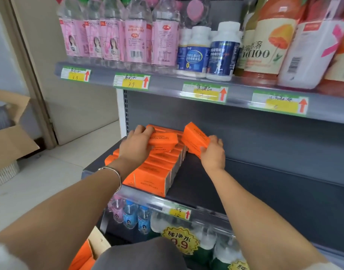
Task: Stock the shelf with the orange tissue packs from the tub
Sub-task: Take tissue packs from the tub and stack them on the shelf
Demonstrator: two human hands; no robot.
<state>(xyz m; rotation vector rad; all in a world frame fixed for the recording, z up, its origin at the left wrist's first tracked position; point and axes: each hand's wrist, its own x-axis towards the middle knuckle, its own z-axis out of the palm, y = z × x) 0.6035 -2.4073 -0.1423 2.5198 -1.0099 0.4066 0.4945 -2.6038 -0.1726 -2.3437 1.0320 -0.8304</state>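
Observation:
Several orange tissue packs (157, 172) stand in rows on the left part of the dark middle shelf (264, 191). My left hand (136, 145) grips one orange pack (163, 142) lying flat on top of those rows. My right hand (214, 152) holds a second orange pack (194, 140) tilted above the shelf, just right of the rows. More orange packs (81, 258) show at the bottom left beside a cardboard edge; the tub itself is mostly hidden by my arm and leg.
The upper shelf carries pink-labelled water bottles (136, 36), white supplement jars (223, 53) and juice bottles (268, 45). Small water bottles (130, 215) fill the shelf below. An open cardboard box (9, 137) sits on the floor at left. The middle shelf's right part is bare.

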